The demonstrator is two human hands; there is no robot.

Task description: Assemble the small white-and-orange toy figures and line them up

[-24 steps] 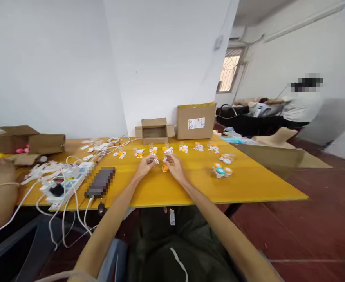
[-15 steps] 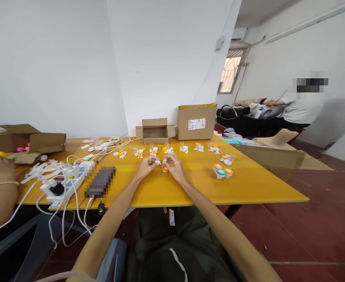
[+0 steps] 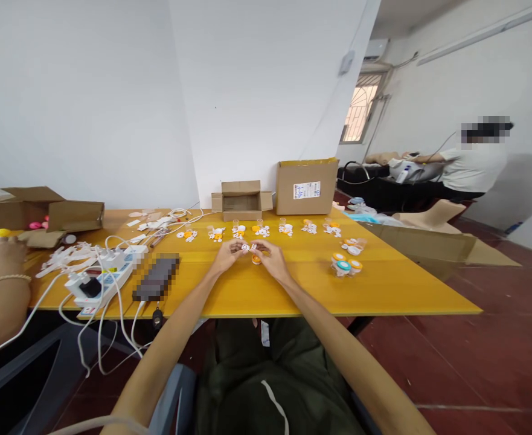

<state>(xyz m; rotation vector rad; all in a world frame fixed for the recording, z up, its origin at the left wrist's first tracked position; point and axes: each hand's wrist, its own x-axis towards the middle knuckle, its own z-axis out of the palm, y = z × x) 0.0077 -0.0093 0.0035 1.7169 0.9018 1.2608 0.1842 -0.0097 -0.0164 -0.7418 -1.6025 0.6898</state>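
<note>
At the centre of the frame, over the glossy yellow counter [image 3: 306, 293], the left hand [image 3: 227, 257] pinches a small white dark-spotted plastic piece [image 3: 246, 248] between narrowly closed fingers. Just beside it, the right hand [image 3: 270, 260] holds a second small white piece [image 3: 253, 247] at its fingertips; whether the pieces touch, I cannot tell. Just below those fingers sits a round orange-and-white plastic cap [image 3: 256, 260]. Well apart, right of centre, stand clear containers with orange and teal lids [image 3: 343, 265].
</note>
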